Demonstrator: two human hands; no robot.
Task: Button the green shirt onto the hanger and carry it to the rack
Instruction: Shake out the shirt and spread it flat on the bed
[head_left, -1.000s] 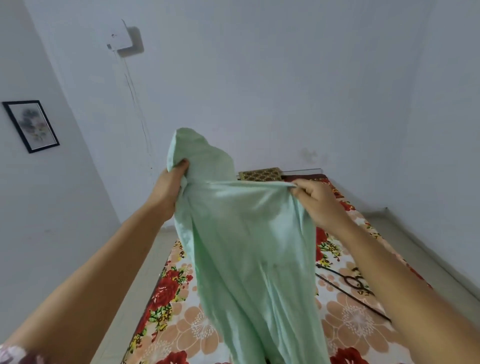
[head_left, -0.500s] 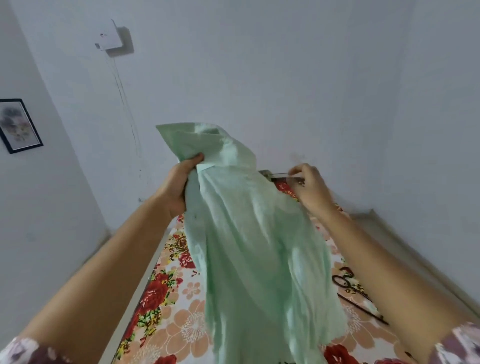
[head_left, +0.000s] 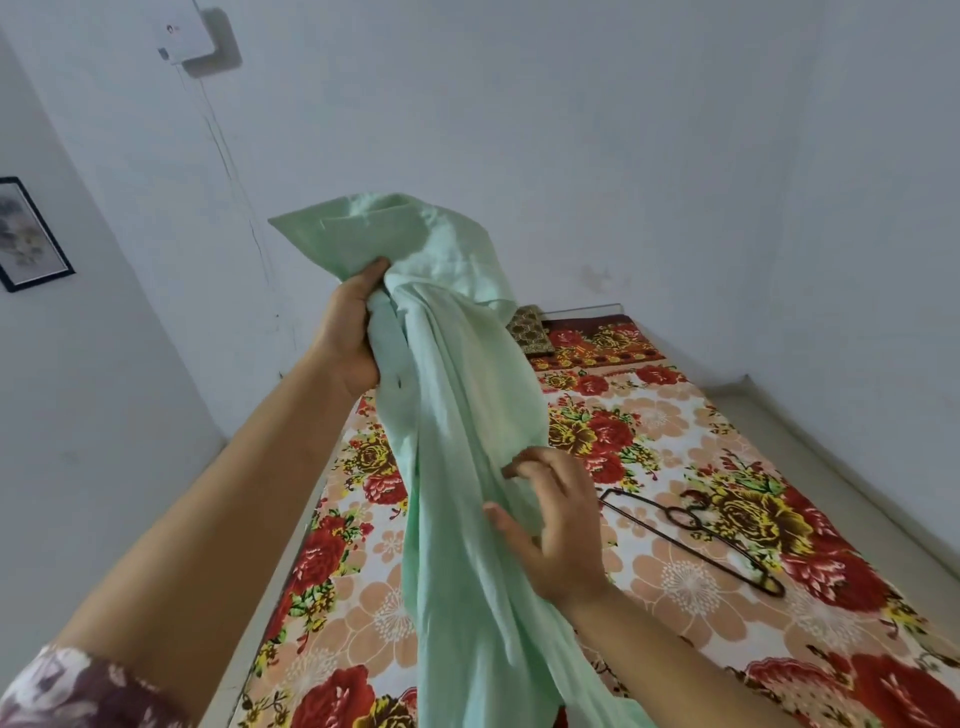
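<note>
The pale green shirt (head_left: 457, 415) hangs bunched in the air over the bed, its collar end sticking up. My left hand (head_left: 350, 332) is clenched on the shirt just under the collar and holds it up. My right hand (head_left: 558, 525) is lower, fingers spread, touching the right side of the hanging fabric without a clear grip. A dark wire hanger (head_left: 691, 535) lies flat on the bedsheet to the right of my right hand, untouched.
A bed with a red and beige floral sheet (head_left: 701, 457) fills the lower right, with a patterned pillow (head_left: 527, 330) at its head. White walls surround it. A framed picture (head_left: 26, 234) hangs on the left wall and a white box (head_left: 184, 34) is mounted high.
My right hand let go of the shirt's top edge and dropped to the middle of the fabric. The shirt went from spread between both hands to hanging bunched from my left hand.
</note>
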